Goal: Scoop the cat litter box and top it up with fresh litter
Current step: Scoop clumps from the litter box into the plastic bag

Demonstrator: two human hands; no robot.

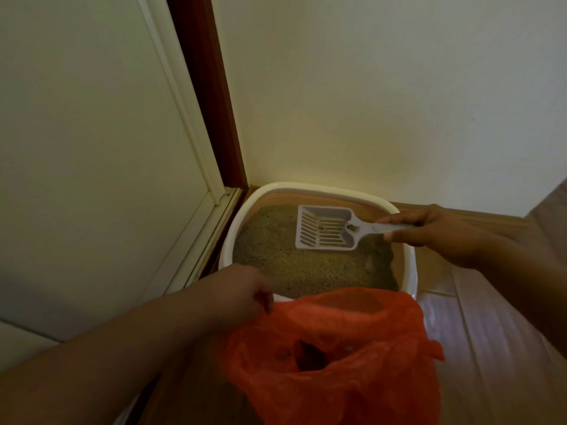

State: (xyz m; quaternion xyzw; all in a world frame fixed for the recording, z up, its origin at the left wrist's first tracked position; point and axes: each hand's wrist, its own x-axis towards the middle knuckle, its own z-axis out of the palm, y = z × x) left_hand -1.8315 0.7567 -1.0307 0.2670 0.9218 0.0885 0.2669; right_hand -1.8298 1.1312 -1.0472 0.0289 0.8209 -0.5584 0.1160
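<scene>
A white-rimmed plastic cat litter box (409, 265) with a peach-coloured inner wall sat on the floor in the corner, its far edge against the cream wall (383, 87) and its left edge close beside the white door frame (196, 167) and dark red-brown trim (211, 96). Sandy, granular litter (300, 271) filled the box, sloping lower toward its right wall.

The right hand (441, 234) reached over the box's right rim, fingers and thumb pinched around the handle of a pale grey slotted plastic scoop (326, 229). The scoop hung above the litter in the far half of the box, its open mouth pointing left; a few grains sat in the slots.

At the near rim of the box, the left hand (239, 297) gripped the edge of a thin orange-red plastic bag (337, 348), fingers curled into the film. The bag's mouth gaped upward just in front of the box, overlapping the near rim, with dark clumps visible inside.

To the right of the box, glossy wooden floor (491, 332) lay open. Left of the box, the gap to the door frame was narrow.
</scene>
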